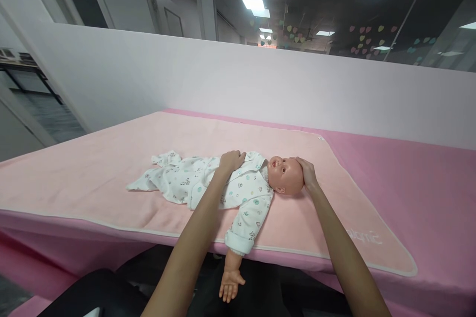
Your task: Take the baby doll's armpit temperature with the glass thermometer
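A baby doll lies on its back on a peach mat, its head toward the right. It wears a white outfit printed with small coloured figures. My left hand rests on the doll's chest, fingers laid over the cloth. Around the crown of its bald head my right hand is cupped, with the fingers curving over the far side. One doll arm hangs over the near edge, palm showing. The other doll arm is hidden. Both leg ends of the outfit lie flat to the left.
Pink cloth covers the table beneath the mat. A low white wall runs along the back, with dark glass bearing heart stickers above it. My dark-clothed legs are below the near edge.
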{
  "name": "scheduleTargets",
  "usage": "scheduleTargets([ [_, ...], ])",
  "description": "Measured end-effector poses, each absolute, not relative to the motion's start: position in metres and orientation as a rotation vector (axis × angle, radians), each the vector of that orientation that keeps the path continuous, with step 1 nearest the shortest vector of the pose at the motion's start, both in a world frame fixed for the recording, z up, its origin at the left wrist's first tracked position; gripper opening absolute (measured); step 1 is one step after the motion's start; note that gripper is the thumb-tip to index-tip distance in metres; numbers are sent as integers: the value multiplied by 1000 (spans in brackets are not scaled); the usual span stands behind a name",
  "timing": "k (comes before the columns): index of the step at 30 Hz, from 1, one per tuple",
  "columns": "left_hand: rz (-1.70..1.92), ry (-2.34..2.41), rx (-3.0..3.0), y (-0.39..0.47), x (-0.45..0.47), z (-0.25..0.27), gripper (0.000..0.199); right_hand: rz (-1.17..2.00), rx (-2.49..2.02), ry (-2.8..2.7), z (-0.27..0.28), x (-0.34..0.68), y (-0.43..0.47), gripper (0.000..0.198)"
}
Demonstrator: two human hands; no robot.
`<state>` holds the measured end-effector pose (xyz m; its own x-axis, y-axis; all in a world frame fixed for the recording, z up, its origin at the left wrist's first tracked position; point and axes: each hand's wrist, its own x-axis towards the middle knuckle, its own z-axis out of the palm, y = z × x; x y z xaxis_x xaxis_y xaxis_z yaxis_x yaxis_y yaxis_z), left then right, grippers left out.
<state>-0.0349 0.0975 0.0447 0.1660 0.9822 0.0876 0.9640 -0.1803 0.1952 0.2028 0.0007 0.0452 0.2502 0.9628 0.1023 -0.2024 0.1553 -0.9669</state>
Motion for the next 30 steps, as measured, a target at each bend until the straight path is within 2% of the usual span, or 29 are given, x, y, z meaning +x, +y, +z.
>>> scheduleTargets([
  [8, 312, 1968, 2341, 97, -35, 41, 49, 870, -1142, -940, 29, 209, 15, 22],
  [24, 320, 1999, 2322, 97, -33, 31, 50, 873, -1278, -915, 18, 219, 19, 36],
  [30, 306, 1999, 2311, 94, -33, 32, 48, 865, -1314, -901, 16, 221, 20, 35],
])
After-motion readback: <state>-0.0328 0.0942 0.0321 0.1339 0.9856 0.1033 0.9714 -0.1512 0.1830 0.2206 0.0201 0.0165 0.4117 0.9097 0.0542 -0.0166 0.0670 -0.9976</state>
